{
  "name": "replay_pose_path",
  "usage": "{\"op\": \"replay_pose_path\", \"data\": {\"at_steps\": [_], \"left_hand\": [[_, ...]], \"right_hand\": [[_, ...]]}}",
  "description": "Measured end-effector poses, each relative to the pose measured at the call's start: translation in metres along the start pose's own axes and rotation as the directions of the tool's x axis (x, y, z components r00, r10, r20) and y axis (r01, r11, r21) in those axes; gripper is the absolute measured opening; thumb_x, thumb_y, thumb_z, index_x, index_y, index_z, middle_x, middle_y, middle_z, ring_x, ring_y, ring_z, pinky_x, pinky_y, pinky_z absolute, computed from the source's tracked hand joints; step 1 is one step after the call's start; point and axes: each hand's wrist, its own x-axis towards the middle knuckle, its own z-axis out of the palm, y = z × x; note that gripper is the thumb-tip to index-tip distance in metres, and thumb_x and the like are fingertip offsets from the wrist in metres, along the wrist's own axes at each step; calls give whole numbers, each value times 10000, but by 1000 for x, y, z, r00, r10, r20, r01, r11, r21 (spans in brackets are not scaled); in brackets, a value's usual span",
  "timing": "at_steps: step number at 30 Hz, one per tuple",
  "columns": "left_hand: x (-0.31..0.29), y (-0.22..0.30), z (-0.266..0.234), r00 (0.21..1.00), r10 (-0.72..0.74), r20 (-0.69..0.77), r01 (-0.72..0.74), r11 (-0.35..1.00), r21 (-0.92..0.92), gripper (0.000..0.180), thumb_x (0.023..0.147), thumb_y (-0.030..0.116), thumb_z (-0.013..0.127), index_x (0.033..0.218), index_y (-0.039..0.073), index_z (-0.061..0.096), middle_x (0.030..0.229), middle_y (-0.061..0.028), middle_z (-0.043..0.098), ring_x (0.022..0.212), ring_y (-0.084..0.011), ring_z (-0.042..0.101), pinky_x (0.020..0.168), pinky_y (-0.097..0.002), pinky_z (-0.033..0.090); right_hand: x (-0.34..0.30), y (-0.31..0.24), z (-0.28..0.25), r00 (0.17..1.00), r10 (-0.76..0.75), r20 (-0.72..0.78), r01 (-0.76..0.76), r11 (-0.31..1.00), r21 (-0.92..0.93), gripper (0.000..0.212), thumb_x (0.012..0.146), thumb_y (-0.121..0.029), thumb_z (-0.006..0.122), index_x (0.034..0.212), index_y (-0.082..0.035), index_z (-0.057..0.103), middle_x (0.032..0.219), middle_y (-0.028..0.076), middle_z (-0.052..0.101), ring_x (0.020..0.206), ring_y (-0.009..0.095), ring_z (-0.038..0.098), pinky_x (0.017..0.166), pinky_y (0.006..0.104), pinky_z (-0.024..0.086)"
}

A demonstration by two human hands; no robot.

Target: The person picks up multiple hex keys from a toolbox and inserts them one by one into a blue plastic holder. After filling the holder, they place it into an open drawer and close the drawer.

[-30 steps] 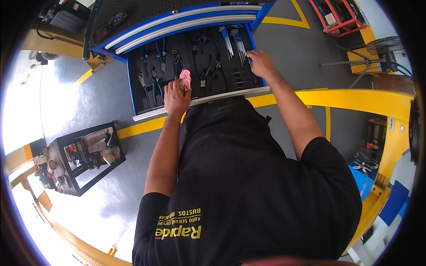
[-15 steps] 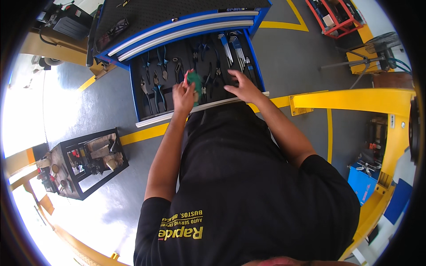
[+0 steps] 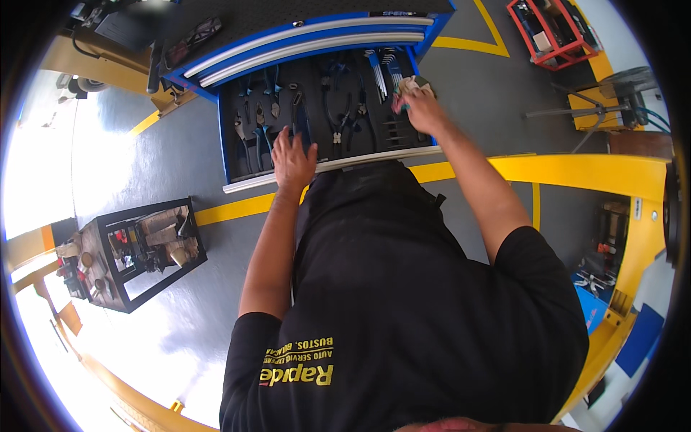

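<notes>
My right hand (image 3: 425, 114) is closed on a crumpled rag (image 3: 417, 86) of pale, reddish and green patches, over the right side of an open tool drawer (image 3: 237, 186). Just left of the rag lie two sets of hex keys (image 3: 377, 72) in blue holders. With fingers apart and nothing in them, my left hand (image 3: 294, 160) hovers at the drawer's front edge, close to several blue-handled pliers (image 3: 261, 129). More pliers (image 3: 338, 129) with dark handles lie in the middle of the drawer's black lining.
The blue tool cabinet (image 3: 324, 49) has silver-edged upper drawers pushed in and a black mat on top. A yellow steel beam (image 3: 576, 169) runs along the right. A black-framed cart (image 3: 129, 252) stands at left, a red rack (image 3: 551, 32) and a fan (image 3: 626, 86) at far right.
The rag has passed from my left hand to my right, which has moved to the drawer's right side. My left hand has opened and shifted slightly lower.
</notes>
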Motion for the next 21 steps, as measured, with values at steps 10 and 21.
{"op": "replay_pose_path", "data": {"at_steps": [10,21], "left_hand": [[-1,0,-4,1000,7,25,-8,999,43,561,941,449,678,1291,11,679,1594,-242,434,1495,-400,365,1227,-531,290],[3,-1,-12,997,-33,73,29,998,61,747,953,437,635,1525,-14,473,1641,-238,382,1513,-382,364,1250,-504,271]], "right_hand": [[-69,-33,16,907,358,221,-420,786,453,309,1020,-188,628,1292,-41,636,1241,224,709,1139,397,689,986,467,535],[67,9,-164,594,622,-510,176,518,837,313,1033,-146,665,1322,-26,664,1315,105,695,1203,209,651,1061,373,488]]}}
